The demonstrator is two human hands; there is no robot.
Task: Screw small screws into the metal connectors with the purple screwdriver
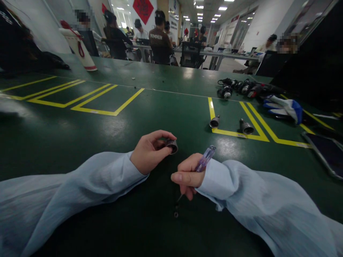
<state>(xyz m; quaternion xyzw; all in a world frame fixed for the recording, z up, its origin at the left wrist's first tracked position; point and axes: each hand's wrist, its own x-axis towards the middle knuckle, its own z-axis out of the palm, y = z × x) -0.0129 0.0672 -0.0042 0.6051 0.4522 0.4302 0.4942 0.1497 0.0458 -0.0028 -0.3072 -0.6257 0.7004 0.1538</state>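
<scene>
In the head view, the screwdriver [206,157] serves as the landmark. The right hand [189,175] is curled firmly around it, with the clear purple handle tilting up past the thumb and the thin shaft slanting out below the fingers. That grip seems chosen so the shaft can be steered from the fingers. At the lower end of the shaft is a small dark ring-like piece [176,214]; I cannot tell whether it sits on the tip or rests on the green table [88,137].

To the left of the screwdriver, the left hand [151,153] pinches a cup-shaped metal part [174,146] between narrowed thumb and fingers. Holding it near the rim leaves much of its mouth uncovered, presumably so the inside can be seen and reached.

Beyond the screwdriver and to its right, two similar parts, a nearer-left cup [214,122] and a right-hand cup [247,127], lie within a yellow tape outline [230,133], which probably marks their spot. Farther right of the screwdriver, a blue-and-white glove [286,109] and a dark-screened device [328,153] lie aside, apparently out of the hands' way.
</scene>
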